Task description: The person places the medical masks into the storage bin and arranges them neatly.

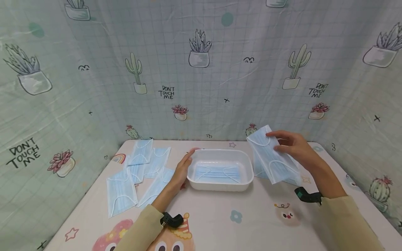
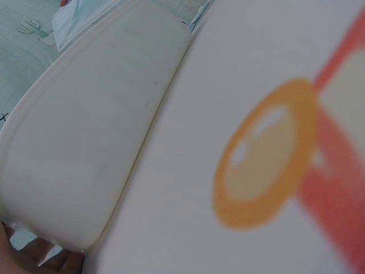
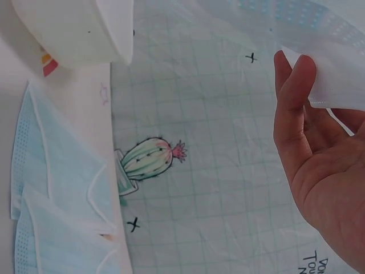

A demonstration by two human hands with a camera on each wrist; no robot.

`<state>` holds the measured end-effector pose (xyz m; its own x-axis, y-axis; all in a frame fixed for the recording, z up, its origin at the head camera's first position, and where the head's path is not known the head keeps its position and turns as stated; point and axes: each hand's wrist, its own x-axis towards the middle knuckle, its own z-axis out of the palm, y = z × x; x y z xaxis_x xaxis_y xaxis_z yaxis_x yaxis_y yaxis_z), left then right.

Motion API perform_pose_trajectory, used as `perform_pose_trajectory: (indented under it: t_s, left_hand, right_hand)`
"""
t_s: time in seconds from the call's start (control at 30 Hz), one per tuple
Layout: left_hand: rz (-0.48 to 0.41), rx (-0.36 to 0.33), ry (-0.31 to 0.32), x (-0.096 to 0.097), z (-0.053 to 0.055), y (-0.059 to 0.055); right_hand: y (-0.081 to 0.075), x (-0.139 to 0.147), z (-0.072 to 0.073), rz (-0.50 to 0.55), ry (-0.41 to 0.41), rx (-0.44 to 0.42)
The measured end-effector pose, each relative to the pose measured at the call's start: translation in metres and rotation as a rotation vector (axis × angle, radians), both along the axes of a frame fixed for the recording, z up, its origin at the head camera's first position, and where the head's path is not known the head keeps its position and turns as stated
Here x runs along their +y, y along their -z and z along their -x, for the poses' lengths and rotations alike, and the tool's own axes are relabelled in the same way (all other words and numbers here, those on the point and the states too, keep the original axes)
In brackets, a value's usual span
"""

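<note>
My right hand (image 1: pixel 293 145) pinches a light blue face mask (image 1: pixel 267 153) by its upper part, raised and tilted at the right of a white plastic tub (image 1: pixel 220 187). In the right wrist view, thumb and fingers meet at the white edge of this mask (image 3: pixel 336 85). Along the tub's left end lies my left hand (image 1: pixel 179 171), its fingers extended against the wall near the rim. The left wrist view has those fingers (image 2: pixel 40 254) at the tub's end, partly cut off. Inside the tub a face mask (image 1: pixel 216 171) lies flat, ear loops up.
Several face masks (image 1: pixel 120 193) lie spread and overlapping on the table's left side. More masks (image 3: pixel 57 171) lie on the right, partly hidden under the raised one. The table (image 1: pixel 242 233) has a printed cartoon cover; a cactus-print curtain (image 1: pixel 220 80) hangs behind and at both sides.
</note>
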<state>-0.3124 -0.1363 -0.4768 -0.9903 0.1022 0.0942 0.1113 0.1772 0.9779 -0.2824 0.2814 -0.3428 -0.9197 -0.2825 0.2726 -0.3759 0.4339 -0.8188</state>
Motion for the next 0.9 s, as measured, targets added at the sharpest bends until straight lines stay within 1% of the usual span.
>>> perform_pose_trajectory:
  t_s: [0.13,0.33,0.57,0.73,0.9]
  left_hand:
    - [0.004,0.009,-0.009,0.000,0.000,0.000]
    - [0.004,0.007,0.000,0.000,0.001,0.001]
    - [-0.015,0.022,0.008,-0.001,0.000,-0.001]
    - [-0.024,0.022,0.009,0.000,-0.001,-0.001]
    - [-0.013,0.024,0.004,0.000,-0.001,-0.001]
  right_hand:
    - [-0.001,-0.008,0.006,0.007,-0.028,-0.003]
    - [-0.006,-0.018,0.012,-0.026,-0.025,-0.040]
    - [-0.012,-0.030,0.021,-0.038,-0.046,-0.063]
    - [-0.015,-0.038,0.027,-0.073,-0.045,-0.064]
    - [-0.017,-0.048,0.034,-0.077,-0.066,-0.065]
